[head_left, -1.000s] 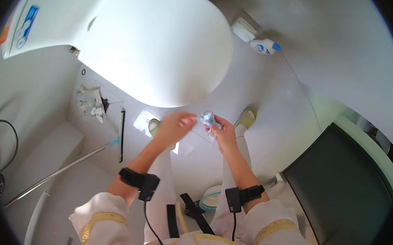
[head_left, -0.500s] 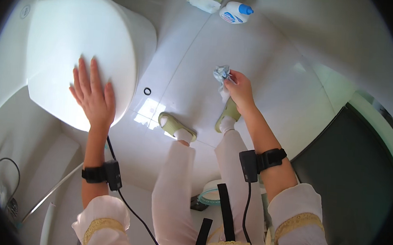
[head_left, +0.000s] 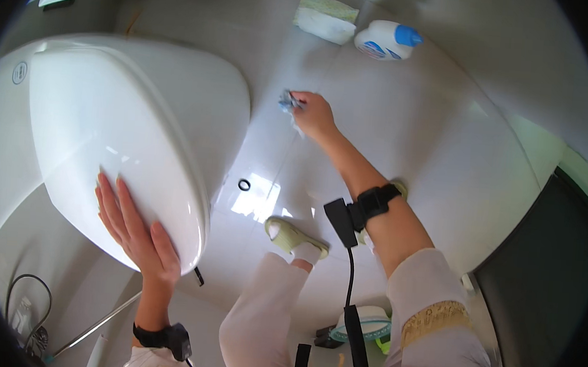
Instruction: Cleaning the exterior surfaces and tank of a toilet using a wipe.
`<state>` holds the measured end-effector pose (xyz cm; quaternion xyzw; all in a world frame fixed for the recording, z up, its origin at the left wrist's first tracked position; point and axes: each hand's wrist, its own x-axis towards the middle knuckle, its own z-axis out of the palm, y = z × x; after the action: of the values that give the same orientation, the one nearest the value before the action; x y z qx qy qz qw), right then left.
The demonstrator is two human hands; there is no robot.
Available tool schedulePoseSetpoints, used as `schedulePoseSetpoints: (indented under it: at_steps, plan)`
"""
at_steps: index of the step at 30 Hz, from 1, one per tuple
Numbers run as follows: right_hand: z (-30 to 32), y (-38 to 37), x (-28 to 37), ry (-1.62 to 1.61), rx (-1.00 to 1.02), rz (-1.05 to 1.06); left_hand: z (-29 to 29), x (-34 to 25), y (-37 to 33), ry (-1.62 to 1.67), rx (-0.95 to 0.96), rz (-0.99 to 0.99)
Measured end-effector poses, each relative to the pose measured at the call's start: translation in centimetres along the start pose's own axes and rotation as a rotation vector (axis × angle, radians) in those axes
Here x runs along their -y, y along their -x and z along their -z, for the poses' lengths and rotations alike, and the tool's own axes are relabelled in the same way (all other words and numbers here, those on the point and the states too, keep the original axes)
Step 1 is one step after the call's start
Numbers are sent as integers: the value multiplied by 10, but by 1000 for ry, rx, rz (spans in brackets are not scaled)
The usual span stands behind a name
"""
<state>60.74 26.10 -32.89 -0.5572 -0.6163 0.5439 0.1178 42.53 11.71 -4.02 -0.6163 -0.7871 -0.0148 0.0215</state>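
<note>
My left hand [head_left: 134,230] lies with its fingers stretched out on the closed white lid [head_left: 100,122] of a toilet. In my right hand [head_left: 314,115] is a crumpled, pale blue and white wipe [head_left: 287,102], pinched between the fingers. That hand is to the right of the toilet base [head_left: 225,90], apart from it and over the tiled floor [head_left: 379,135]. A small black ring [head_left: 244,185] lies on the floor between the toilet and my slippered foot.
A white bottle with a blue cap [head_left: 388,41] and a green and white pack of tissues [head_left: 324,18] lie on the floor beyond my right hand. My green slipper [head_left: 295,237] is nearby. A dark panel [head_left: 540,269] stands at the right, and a hose [head_left: 32,278] is at lower left.
My right hand has moved left with the wipe, closer to the toilet. The view has shifted, so the toilet appears lower. My left hand stays on the lid.
</note>
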Motion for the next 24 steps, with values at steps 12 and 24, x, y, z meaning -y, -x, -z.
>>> schedulePoseSetpoints:
  at_steps: [12, 24]
  plan:
    - [-111, -95, -15, 269, -94, 421, -4, 2, 8, 130, 104, 73]
    - [-96, -98, -16, 758, -25, 801, 3, 12, 14, 94, 154, 37]
